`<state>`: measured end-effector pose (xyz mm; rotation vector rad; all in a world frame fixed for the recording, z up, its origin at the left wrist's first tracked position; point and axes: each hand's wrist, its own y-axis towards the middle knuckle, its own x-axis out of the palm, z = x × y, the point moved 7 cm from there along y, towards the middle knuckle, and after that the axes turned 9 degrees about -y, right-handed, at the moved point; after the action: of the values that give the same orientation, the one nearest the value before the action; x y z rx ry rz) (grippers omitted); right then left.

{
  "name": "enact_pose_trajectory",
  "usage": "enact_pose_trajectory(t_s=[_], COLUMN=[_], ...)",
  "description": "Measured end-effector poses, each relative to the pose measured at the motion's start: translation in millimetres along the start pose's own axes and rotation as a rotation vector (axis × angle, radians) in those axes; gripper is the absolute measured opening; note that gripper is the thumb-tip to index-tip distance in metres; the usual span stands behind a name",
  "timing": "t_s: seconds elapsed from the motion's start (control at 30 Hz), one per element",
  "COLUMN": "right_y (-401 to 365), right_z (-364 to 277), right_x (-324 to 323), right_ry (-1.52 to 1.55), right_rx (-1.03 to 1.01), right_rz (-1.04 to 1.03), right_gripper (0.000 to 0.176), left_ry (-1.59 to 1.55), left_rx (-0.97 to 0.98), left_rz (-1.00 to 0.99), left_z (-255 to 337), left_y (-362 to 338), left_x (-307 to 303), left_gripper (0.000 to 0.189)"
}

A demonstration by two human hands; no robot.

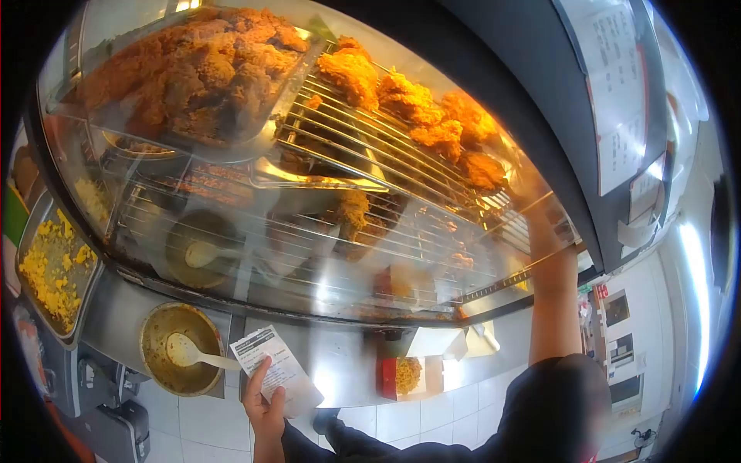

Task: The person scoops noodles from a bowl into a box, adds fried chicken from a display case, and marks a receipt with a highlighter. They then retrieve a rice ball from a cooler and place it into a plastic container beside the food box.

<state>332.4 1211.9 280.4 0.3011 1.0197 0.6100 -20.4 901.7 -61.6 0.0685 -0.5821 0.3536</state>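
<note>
Mostly full: tray (pixel 296 73) heaped with fried chicken (pixel 197 65), bowl (pixel 151 324) holds spoon (pixel 189 353). Left hand (pixel 266 413) grip pinches receipt (pixel 278 369); right hand (pixel 534 199) at rack (pixel 370 147) edge, grip unreadable.

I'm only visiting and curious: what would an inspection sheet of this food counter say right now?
Surface: stainless steel counter under a glass-fronted warming case with wire racks.
Job's things: white printed paper slip; golden fried chicken pieces on the upper rack.
Clutter: round metal bowl of brown sauce holding a white spoon; yellow crumbly food in a metal tray; red carton of fries; heaped fried chicken in a second tray.
Hands: left hand grips the slip; right hand is raised to the rack's end, its grip lost in glare.
Cables: nothing seen.
Surroundings: white tiles; printed sheets on a dark panel.
</note>
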Motion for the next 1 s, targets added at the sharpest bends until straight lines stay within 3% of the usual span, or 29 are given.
enact_pose_trajectory(t_s=[0.13, 0.47, 0.63, 0.73, 0.77, 0.83, 0.9, 0.93, 0.97, 1.0], right_y=[2, -63, -91, -99, -104, -111, -110, -113, -117, -123], right_z=[-3, 69, 49, 28, 29, 30, 22, 15, 7, 9], right_x=[-2, -41, -21, 0, 8, 17, 7, -19, -42, -59], right_ry=[-0.008, -0.099, 0.025, 0.095, 0.110, 0.107, -0.169, 0.073, 0.077, 0.303], right_rx=[-0.011, 0.143, 0.136, 0.150, 0.187, 0.217, 0.034, 0.078, 0.089, 0.230], right_rz=[0.016, 0.061, 0.000, -0.054, -0.083, -0.106, 0.095, 0.139, 0.149, 0.124], right_gripper=[0.025, 0.025, 0.025, 0.025, 0.025, 0.025, 0.024, 0.024, 0.024, 0.026], left_ry=[-0.024, -0.014, 0.039, -0.041, 0.117, -0.002, -0.028, -0.050, -0.043, -0.041], left_rx=[-0.047, -0.099, -0.085, -0.146, -0.099, -0.150, -0.122, -0.098, -0.088, -0.086], left_rz=[-0.015, 0.083, 0.064, -0.125, -0.158, -0.177, -0.203, -0.224, -0.233, -0.229], left_z=[-2, -2, -9, -24, -17, -16, -14, -13, -13, -14], left_y=[-1, 4, 10, 16, 15, 15, 11, 9, 5, 1], left_x=[0, -11, 12, 25, 33, 54, 61, 66, 70, 73], left_gripper=[0.049, 0.050, 0.049, 0.048, 0.047, 0.046, 0.046, 0.046, 0.046, 0.046])
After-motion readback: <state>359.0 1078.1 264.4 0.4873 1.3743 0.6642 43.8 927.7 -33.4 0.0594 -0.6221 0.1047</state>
